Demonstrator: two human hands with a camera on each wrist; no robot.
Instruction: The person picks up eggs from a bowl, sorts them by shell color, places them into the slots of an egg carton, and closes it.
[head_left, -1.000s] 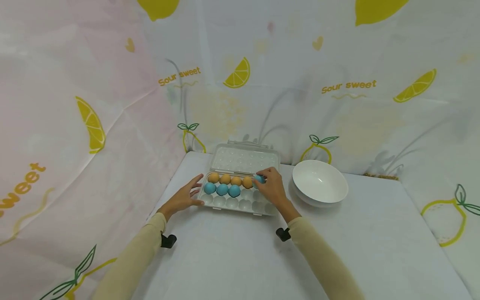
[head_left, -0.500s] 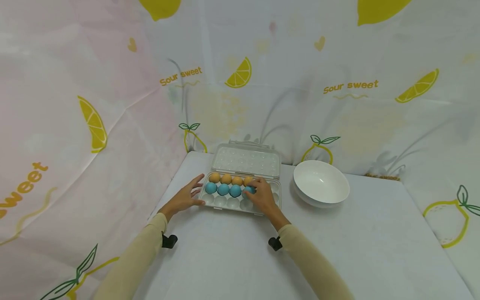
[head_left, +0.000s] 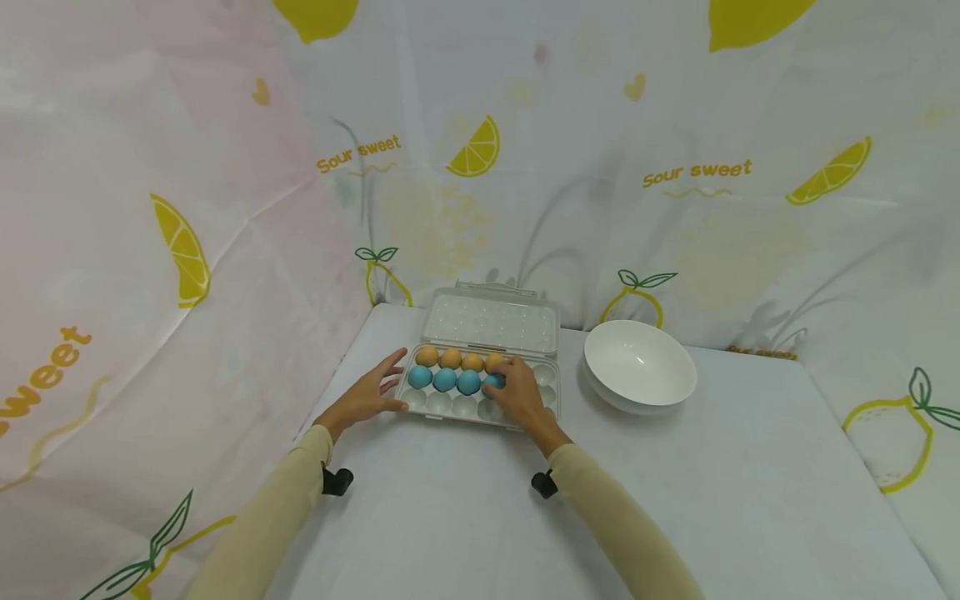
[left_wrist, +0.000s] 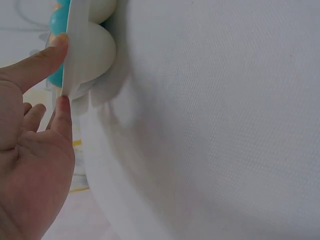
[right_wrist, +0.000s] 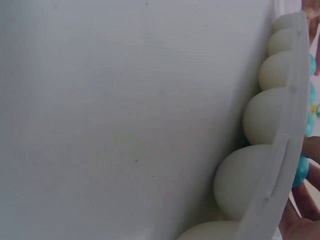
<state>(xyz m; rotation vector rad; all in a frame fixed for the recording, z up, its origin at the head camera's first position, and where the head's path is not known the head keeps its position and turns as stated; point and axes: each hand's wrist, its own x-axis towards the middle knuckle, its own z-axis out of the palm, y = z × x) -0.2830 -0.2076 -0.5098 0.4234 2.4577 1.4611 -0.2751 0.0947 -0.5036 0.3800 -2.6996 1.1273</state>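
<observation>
A white egg tray (head_left: 457, 418) with rounded cups sits on the table, its clear lid (head_left: 491, 321) folded back. Orange eggs (head_left: 450, 358) fill the left part of the back row, and blue eggs (head_left: 445, 380) stand in the middle row before them. My right hand (head_left: 522, 396) pinches another blue egg (head_left: 492, 382) at the right end of that blue line, low over its cup. At the tray's left end, my left hand (head_left: 363, 396) is spread, with thumb (left_wrist: 60, 44) and a fingertip touching the rim in the left wrist view.
To the right of the tray stands a white bowl (head_left: 637, 367). A white cloth (head_left: 480, 508) covers the table, and lemon-printed sheets (head_left: 570, 167) hang behind and at the sides. Front-row cups (head_left: 438, 403) of the tray hold no eggs.
My right hand has carried the blue egg from the back row leftward and nearer me, to the middle row beside the other blue ones. My left hand has stayed at the tray's end.
</observation>
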